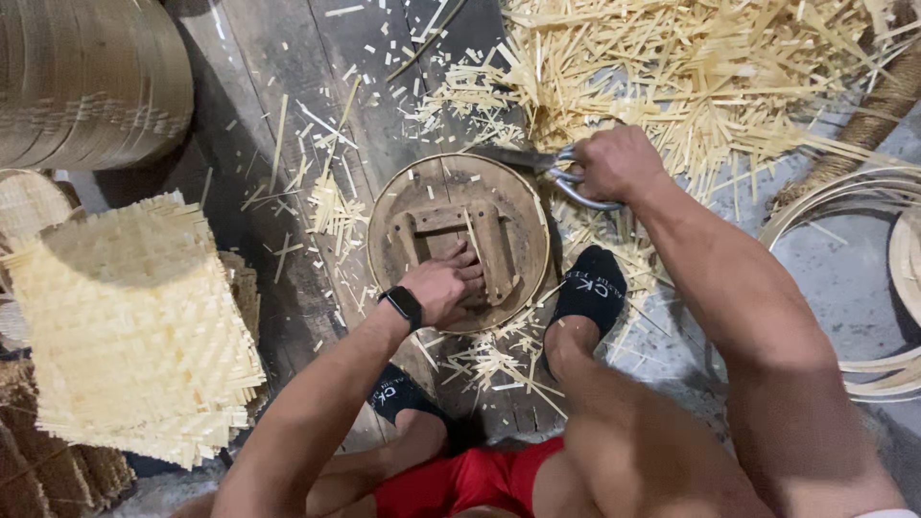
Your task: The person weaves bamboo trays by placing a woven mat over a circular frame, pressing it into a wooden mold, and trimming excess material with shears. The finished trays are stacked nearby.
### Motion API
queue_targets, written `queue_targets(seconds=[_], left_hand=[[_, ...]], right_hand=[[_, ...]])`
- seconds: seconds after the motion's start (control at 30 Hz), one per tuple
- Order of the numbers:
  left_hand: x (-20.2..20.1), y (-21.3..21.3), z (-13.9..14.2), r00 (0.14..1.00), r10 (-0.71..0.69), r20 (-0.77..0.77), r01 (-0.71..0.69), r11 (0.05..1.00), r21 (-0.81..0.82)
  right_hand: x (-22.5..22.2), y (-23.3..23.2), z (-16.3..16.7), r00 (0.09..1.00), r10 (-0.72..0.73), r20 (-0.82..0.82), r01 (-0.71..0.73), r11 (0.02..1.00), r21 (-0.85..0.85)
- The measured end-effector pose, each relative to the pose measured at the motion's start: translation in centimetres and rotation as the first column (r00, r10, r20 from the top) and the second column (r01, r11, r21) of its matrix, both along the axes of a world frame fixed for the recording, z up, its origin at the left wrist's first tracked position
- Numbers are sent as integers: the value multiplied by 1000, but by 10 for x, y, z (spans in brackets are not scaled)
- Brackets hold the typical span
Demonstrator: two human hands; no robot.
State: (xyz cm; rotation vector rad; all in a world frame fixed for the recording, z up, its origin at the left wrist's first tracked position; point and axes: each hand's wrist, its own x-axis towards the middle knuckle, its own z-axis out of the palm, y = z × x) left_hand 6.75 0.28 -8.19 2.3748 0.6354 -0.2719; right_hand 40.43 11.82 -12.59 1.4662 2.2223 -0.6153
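A round wooden form (459, 240) lies flat on the dark plank floor (259, 58), worn brown, with a thin pale rim running round its edge and a frame of short wooden bars fixed across its middle. The left hand (446, 286), a black watch (403, 305) on its wrist, presses down on the near part of the form, its fingers curled round one of the bars in a closed grip. The right hand (614, 163) sits just past the far right edge of the form, its grip closed through the metal loop handles of a pair of large shears (547, 168), whose dark blades lie over the form's far rim.

Beyond the form, a heap of pale bamboo offcuts (691, 67) spreads over the floor. Left of the form, well apart, stands a stack of woven bamboo mats (134, 326). A foot in a black sock (590, 288) rests just beside the form's right edge.

The left fingertips are tucked out of sight under the bar, and the shears' tips are hard to tell against the dark wood.
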Motion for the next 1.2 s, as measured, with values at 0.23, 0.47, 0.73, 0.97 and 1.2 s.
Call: queue_targets(seconds=[0.23, 0.47, 0.73, 0.97, 1.2], left_hand=[[14, 61, 29, 785, 612, -97, -619, 778, -104], [47, 149, -17, 799, 585, 142, -580, 811, -78], [68, 154, -27, 706, 695, -136, -707, 679, -198], [47, 147, -13, 601, 797, -61, -788, 579, -208], [-75, 144, -6, 331, 858, -392, -913, 185, -365]], right_hand=[[77, -41, -20, 834, -548, 66, 517, 818, 251], [16, -104, -6, 319, -926, -200, 808, 376, -454], [-51, -141, -33, 52, -950, -308, 631, 270, -727], [-51, -144, -20, 168, -937, -306, 721, 329, -610], [-53, -160, -21, 83, -952, -295, 629, 279, -726]])
